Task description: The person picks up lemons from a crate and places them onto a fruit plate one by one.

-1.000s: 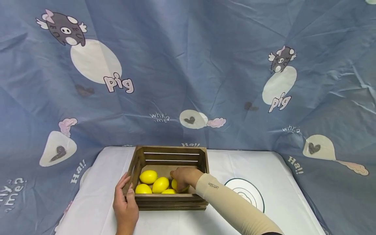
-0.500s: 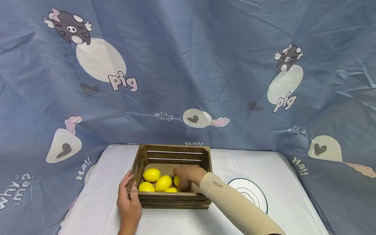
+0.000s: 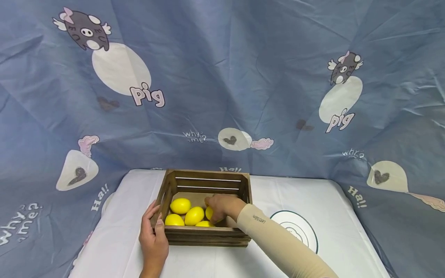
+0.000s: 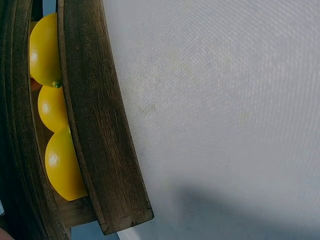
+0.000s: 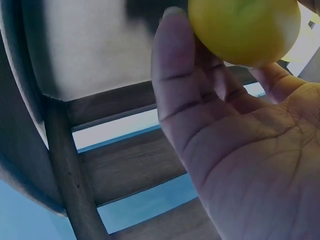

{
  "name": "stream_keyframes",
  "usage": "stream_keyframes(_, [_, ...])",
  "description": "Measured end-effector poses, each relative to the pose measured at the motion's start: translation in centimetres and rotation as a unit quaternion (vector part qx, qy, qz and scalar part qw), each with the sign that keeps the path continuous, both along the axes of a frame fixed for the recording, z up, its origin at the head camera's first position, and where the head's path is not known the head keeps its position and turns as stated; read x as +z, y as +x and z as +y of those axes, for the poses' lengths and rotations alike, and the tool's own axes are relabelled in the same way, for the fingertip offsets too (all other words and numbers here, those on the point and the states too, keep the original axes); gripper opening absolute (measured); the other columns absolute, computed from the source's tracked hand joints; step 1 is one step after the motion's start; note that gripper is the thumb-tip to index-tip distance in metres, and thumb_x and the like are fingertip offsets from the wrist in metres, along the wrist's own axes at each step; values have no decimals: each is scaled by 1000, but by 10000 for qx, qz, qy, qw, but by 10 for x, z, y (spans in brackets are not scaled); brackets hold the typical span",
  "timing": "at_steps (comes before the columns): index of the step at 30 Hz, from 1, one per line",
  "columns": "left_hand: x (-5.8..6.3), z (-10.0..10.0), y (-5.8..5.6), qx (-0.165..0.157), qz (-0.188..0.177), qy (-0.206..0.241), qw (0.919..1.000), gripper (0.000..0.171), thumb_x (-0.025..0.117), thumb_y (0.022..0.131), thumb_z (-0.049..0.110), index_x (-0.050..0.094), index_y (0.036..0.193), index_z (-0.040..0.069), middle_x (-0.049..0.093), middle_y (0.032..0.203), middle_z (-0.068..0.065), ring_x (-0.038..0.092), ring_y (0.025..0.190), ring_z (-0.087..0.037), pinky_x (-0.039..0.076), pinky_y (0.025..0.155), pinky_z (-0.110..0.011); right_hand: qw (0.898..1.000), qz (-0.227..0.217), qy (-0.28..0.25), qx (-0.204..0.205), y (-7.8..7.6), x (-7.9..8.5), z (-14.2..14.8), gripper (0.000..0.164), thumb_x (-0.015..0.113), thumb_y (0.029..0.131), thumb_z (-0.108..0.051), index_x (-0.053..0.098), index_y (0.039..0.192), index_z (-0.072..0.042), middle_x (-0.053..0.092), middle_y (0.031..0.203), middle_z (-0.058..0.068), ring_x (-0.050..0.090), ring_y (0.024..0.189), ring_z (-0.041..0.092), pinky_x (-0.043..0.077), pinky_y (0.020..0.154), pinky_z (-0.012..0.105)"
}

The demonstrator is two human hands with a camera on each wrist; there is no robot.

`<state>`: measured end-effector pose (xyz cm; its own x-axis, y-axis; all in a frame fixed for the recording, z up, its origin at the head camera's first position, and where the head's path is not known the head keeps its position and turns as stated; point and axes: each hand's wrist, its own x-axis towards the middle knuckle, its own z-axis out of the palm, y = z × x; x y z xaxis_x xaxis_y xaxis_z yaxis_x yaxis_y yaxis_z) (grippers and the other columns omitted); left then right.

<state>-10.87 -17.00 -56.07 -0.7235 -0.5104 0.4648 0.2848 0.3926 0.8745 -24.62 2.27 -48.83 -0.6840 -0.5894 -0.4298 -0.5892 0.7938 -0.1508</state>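
A brown slatted wooden crate stands before me with several yellow lemons in its left half, among them a back-left lemon and a middle lemon. My left hand grips the crate's front left corner, fingers along the left side and thumb at the front. Inside the crate, my right hand holds another lemon. The right wrist view shows its fingers and thumb around this lemon. Through the slot between two slats, lemons show in the left wrist view.
A white plate with a dark green rim lies right of the crate, partly behind my sleeved right forearm. A white cloth covers the table. Behind it hangs a blue curtain with pig prints.
The whole head view has shifted slightly, so the crate appears a little further right and up. My right hand stays round the lemon, and my left stays on the crate.
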Motion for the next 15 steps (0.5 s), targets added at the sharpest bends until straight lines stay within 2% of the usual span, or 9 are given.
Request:
stream_keyframes(3, [1,-1,0,-28,-18,46,10000,38,46,101,-7,57,137,-1,48,157,-8,45,143,-12,42,105,-15,10000,-15,-22,4,1,1,-2,58,89,79,-34,64,130,-20,62,98,-2,56,86,13,52,78,31])
stream_keyframes(9, [2,-3,2,118,-96,-81,9999,38,48,101,-6,57,137,0,49,156,-7,44,144,-18,37,109,-13,9999,0,-81,125,3,3,-5,60,88,80,-34,63,133,-21,63,102,-2,57,88,12,52,78,31])
stream_keyframes(15, [2,-1,2,77,-195,-134,9997,37,49,102,-5,57,137,3,49,156,-6,44,144,-16,35,110,-12,10000,24,-59,70,0,5,2,61,89,78,-36,63,132,-22,61,108,-1,58,90,14,54,81,35])
